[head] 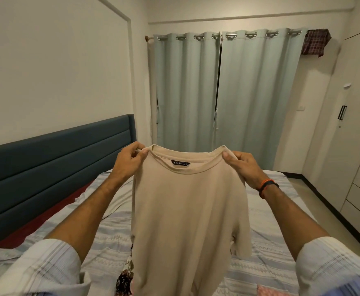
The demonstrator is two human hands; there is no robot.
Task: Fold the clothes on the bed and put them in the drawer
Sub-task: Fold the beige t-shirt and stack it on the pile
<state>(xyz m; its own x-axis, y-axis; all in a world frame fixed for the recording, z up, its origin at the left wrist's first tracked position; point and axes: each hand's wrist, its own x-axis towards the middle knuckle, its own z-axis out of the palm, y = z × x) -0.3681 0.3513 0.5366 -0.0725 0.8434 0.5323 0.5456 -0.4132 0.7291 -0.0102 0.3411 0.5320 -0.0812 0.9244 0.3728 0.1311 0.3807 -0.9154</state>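
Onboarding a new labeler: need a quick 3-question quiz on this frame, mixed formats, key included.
1. True or false: the beige T-shirt lies flat on the bed.
2. Multiple choice: where does the left hand pinch the shirt? A) hem B) shoulder beside the collar C) sleeve cuff
3. Fill in: the wristbands are on the ___ arm.

Key:
1. False; it hangs in the air, held up by both hands.
2. B; the right hand pinches the opposite shoulder.
3. Right.
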